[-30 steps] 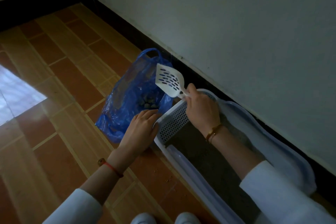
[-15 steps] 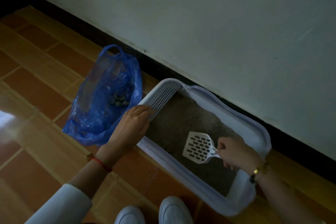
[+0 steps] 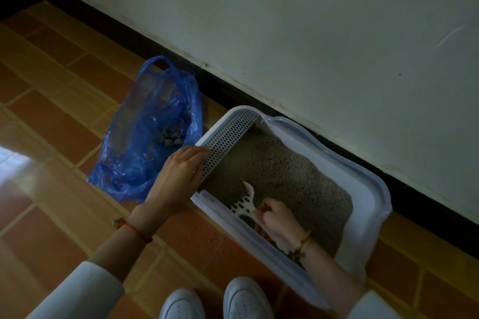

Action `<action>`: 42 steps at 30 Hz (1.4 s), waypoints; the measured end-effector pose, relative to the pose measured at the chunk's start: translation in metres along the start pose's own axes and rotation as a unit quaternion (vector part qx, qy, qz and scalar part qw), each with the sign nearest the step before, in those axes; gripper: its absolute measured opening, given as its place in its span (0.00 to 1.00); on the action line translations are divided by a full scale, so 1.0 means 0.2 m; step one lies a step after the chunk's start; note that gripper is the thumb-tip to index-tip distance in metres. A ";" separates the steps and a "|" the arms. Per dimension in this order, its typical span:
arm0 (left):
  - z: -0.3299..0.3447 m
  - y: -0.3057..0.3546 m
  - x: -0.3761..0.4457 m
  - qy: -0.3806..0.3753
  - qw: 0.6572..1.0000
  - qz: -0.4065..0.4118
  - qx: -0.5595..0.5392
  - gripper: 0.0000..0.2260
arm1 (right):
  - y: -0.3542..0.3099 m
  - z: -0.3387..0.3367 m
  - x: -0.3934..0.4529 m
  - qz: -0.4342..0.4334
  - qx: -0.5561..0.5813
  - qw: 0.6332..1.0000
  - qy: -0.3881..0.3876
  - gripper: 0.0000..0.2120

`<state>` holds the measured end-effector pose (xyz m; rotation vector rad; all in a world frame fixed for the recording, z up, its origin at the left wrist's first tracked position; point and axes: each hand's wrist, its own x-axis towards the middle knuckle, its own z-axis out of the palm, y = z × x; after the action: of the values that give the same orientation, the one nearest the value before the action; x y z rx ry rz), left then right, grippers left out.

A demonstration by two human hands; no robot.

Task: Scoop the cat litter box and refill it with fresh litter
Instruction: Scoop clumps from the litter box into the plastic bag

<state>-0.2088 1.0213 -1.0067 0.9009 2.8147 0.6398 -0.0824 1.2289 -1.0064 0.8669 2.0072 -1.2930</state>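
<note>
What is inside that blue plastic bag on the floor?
Inside the blue plastic bag, a small pile of grey clumps shows through its opening. The crumpled plastic hides whatever else lies deeper in the bag.

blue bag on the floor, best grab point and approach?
Take the blue plastic bag by its handle loop, which stands up at the far end near the wall, coming from above. The mouth gapes toward the litter box with clumps inside, so lifting by the loop probably keeps them in. Its second loop isn't visible.
</note>
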 end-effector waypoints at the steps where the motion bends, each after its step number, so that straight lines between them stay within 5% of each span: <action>1: 0.00 -0.01 0.00 -0.001 1.000 -0.004 0.000 0.22 | -0.01 0.02 0.01 -0.005 0.019 1.000 0.003 0.04; 17: -0.03 0.06 0.04 0.005 1.000 -0.010 0.005 0.22 | 0.11 -0.22 -0.10 -0.108 0.095 0.982 0.121 0.05; 27: -0.03 0.06 0.03 -0.001 1.000 0.002 -0.004 0.19 | 0.07 -0.24 -0.08 -0.104 0.182 0.968 0.138 0.05; 42: -0.02 0.01 0.00 -0.006 1.000 -0.009 -0.005 0.19 | -0.01 -0.26 -0.06 -0.120 0.136 0.973 0.141 0.05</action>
<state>-0.2083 1.0207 -1.0021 0.8736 2.8031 0.6443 -0.0844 1.2732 -0.9785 1.0032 2.2414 -1.6931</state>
